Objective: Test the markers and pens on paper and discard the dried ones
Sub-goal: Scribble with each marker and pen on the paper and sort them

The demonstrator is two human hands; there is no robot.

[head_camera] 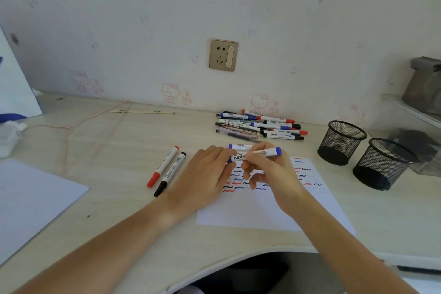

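Both forearms are reaching in from the near edge of the worktop (100, 141), meeting over the test paper (253, 207), which is already carrying rows of red, blue and black squiggles. Left hand (205, 174) is pinching one end of a blue whiteboard marker (256, 154), while the right hand (269, 169) is curling its fingers round the barrel. The marker's long axis is running left to right, roughly level, just above the paper's far edge, so its tip seems to need turning down toward the sheet. Whether the cap is on cannot be told. Beyond, an untested pile of markers and pens (260, 125) is lying nearer the right hand; two mesh pen cups (341, 142) are standing further right.
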